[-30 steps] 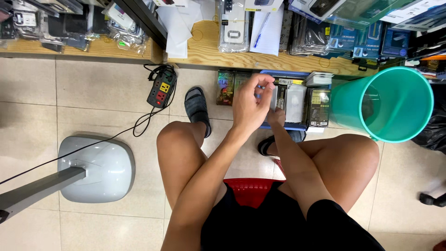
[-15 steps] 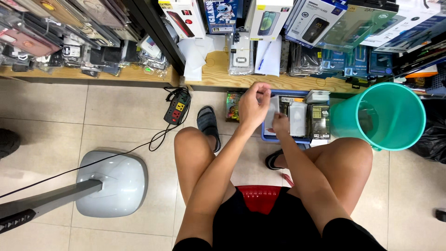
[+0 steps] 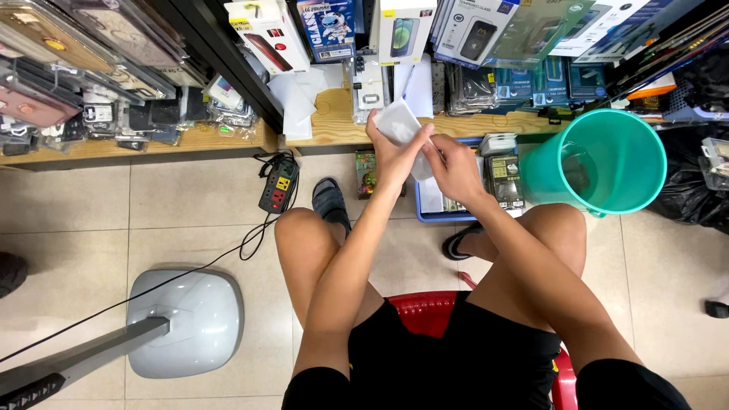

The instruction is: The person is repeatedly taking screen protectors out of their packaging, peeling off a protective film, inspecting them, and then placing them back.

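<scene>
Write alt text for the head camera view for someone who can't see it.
A seated person's left hand and right hand hold a white packet above a blue tray, beside a green bucket and shelves of boxed goods.

Pale beige square floor tiles (image 3: pixel 190 220) run beneath a low wooden shelf (image 3: pixel 334 125) crowded with packaged goods. A grey rounded fan base (image 3: pixel 186 319) stands at left, a teal plastic bucket (image 3: pixel 607 163) at right.

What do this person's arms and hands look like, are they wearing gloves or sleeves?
No gloves and no sleeves show: the left hand and right hand are bare, as are both forearms, with no watch, ring or bracelet that I can make out. The only clothing in view is black shorts.
</scene>
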